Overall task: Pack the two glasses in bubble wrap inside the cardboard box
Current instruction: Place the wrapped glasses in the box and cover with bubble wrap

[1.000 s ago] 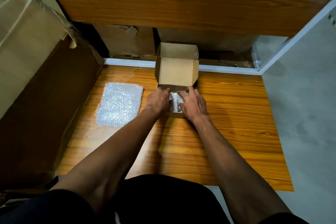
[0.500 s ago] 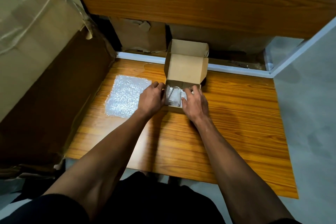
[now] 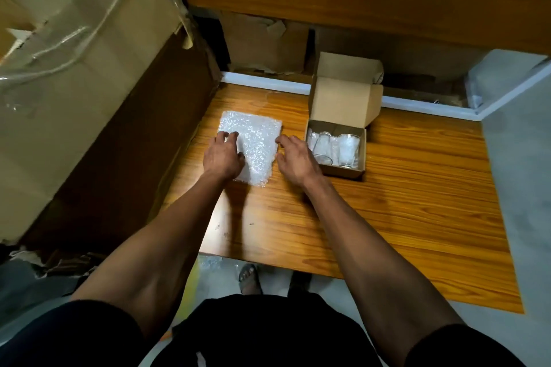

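Now, L to R: our left hand [image 3: 224, 155] rests flat, fingers relaxed, on the white square bubble-wrap sheet [image 3: 253, 146] on the wooden table [image 3: 402, 202]. Our right hand [image 3: 295, 158] hovers at the sheet's right edge, fingers spread, holding nothing. Two clear glasses [image 3: 347, 149] lie side by side in the small open brown cardboard box [image 3: 343, 98], w/ wrap under them.

Table [image 3: 402, 211] orange-brown, streaked wood grain. Bubble wrap sheet [image 3: 253, 143] white, dotted bubble texture, at 9 o'clock of plain tan cardboard box [image 3: 346, 98]. Glasses [image 3: 347, 147] clear, whitish inside. Big carton [image 3: 74, 74] at 10 o'clock tan, glossy clear tape. Floor [image 3: 521, 188] grey.
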Tool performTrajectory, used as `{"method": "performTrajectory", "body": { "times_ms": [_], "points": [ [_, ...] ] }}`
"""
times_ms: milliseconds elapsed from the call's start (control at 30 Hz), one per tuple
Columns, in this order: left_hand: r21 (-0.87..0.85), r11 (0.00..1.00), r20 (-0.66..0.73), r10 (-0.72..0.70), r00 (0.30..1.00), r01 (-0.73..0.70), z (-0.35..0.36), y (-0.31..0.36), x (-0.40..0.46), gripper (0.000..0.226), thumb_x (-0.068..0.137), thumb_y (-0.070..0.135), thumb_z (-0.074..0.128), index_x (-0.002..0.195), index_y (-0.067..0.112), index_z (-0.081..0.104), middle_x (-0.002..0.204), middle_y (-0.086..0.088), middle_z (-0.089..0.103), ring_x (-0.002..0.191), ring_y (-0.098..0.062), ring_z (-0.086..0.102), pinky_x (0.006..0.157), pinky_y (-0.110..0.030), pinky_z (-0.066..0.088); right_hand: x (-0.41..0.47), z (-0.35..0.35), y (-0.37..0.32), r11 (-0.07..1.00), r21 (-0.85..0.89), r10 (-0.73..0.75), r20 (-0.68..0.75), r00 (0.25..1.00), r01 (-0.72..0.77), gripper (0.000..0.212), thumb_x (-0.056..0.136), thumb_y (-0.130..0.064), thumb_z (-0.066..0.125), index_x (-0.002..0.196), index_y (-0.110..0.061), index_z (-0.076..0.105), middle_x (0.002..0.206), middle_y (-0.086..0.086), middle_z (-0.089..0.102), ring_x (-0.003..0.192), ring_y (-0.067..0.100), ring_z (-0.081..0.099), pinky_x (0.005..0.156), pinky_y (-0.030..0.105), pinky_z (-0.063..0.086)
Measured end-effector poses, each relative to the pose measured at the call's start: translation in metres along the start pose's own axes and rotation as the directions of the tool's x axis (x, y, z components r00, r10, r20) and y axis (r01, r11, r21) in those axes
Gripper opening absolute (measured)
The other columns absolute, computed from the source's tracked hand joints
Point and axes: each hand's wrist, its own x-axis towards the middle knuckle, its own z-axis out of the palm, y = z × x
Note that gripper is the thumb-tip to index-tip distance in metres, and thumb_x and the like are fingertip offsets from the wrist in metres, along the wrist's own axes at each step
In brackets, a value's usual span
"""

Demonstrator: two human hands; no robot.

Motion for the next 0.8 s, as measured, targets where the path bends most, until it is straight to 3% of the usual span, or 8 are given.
{"method": "performTrajectory", "body": {
  "times_ms": [100, 200, 333, 467, 667, 733, 800],
  "points": [
    [-0.080, 0.996, 0.021, -0.033, 0.999, 0.035, -0.001, -0.008, 0.007, 0.067, 0.100, 0.040, 0.064, 0.157, 0.019, 0.037, 0.156, -0.019, 0.042, 0.141, -0.040, 0.041, 0.113, -0.051, 0.043, 0.008, 0.021, -0.008, 0.980, 0.031, 0.191, 0.135, 0.972, -0.197, 0.057, 0.102, -0.028, 0.063, 0.151, -0.009, 0.042, 0.142, 0.019, 0.053, 0.130, 0.036, 0.052, 0.108, 0.041, 0.046],
    [-0.025, 0.999, -0.010, -0.036, 0.999, 0.036, -0.003, -0.014, 0.011, 0.061, 0.099, 0.051, 0.062, 0.148, 0.018, 0.046, 0.145, -0.016, 0.054, 0.135, -0.038, 0.047, 0.106, -0.051, 0.043, 0.016, 0.041, -0.015, 0.939, 0.079, 0.325, 0.111, 0.939, -0.334, 0.065, 0.100, -0.034, 0.066, 0.154, -0.012, 0.037, 0.150, 0.017, 0.048, 0.135, 0.037, 0.048, 0.110, 0.045, 0.046],
    [0.024, 0.999, -0.092, -0.039, 0.995, 0.041, -0.007, -0.023, 0.018, 0.065, 0.098, 0.069, 0.051, 0.140, 0.020, 0.053, 0.139, -0.011, 0.061, 0.130, -0.034, 0.050, 0.101, -0.050, 0.042, 0.025, 0.046, -0.018, 0.871, 0.162, 0.465, 0.031, 0.885, -0.464, 0.062, 0.095, -0.021, 0.072, 0.147, -0.017, 0.037, 0.137, 0.016, 0.057, 0.122, 0.037, 0.058, 0.093, 0.038, 0.051],
    [-0.065, 0.998, -0.109, -0.001, 0.994, -0.006, -0.010, -0.025, 0.033, 0.067, 0.101, 0.063, 0.048, 0.153, 0.021, 0.044, 0.149, -0.014, 0.049, 0.133, -0.035, 0.046, 0.104, -0.052, 0.043, 0.028, 0.042, -0.016, 0.862, 0.094, 0.495, 0.052, 0.868, -0.497, 0.064, 0.091, -0.018, 0.072, 0.144, -0.016, 0.035, 0.123, 0.013, 0.061, 0.109, 0.036, 0.063, 0.077, 0.036, 0.050],
    [-0.085, 0.992, 0.075, 0.102, 0.992, -0.096, -0.017, -0.009, 0.062, 0.073, 0.105, 0.056, 0.048, 0.168, 0.031, 0.019, 0.174, -0.001, 0.016, 0.149, -0.042, 0.024, 0.115, -0.059, 0.030, 0.029, 0.034, -0.015, 0.866, 0.040, 0.494, 0.093, 0.865, -0.499, 0.073, 0.090, -0.012, 0.070, 0.150, -0.018, 0.028, 0.117, 0.012, 0.058, 0.093, 0.032, 0.060, 0.075, 0.037, 0.052],
    [-0.092, 0.992, 0.109, 0.098, 0.989, -0.088, -0.022, -0.001, 0.070, 0.074, 0.103, 0.055, 0.055, 0.166, 0.031, 0.024, 0.174, -0.002, 0.016, 0.150, -0.041, 0.022, 0.116, -0.058, 0.028, 0.028, 0.033, -0.015, 0.871, 0.028, 0.487, 0.093, 0.868, -0.491, 0.073, 0.092, -0.008, 0.067, 0.152, -0.018, 0.027, 0.112, 0.010, 0.053, 0.087, 0.027, 0.054, 0.074, 0.035, 0.050],
    [-0.105, 0.992, 0.096, 0.084, 0.992, -0.074, -0.025, 0.005, 0.076, 0.059, 0.100, 0.050, 0.064, 0.152, 0.031, 0.045, 0.170, -0.004, 0.022, 0.149, -0.039, 0.023, 0.117, -0.056, 0.026, 0.028, 0.033, -0.016, 0.874, 0.029, 0.482, 0.084, 0.872, -0.485, 0.072, 0.093, -0.004, 0.065, 0.152, -0.018, 0.027, 0.109, 0.009, 0.052, 0.083, 0.025, 0.052, 0.072, 0.034, 0.047]
  ]
}}
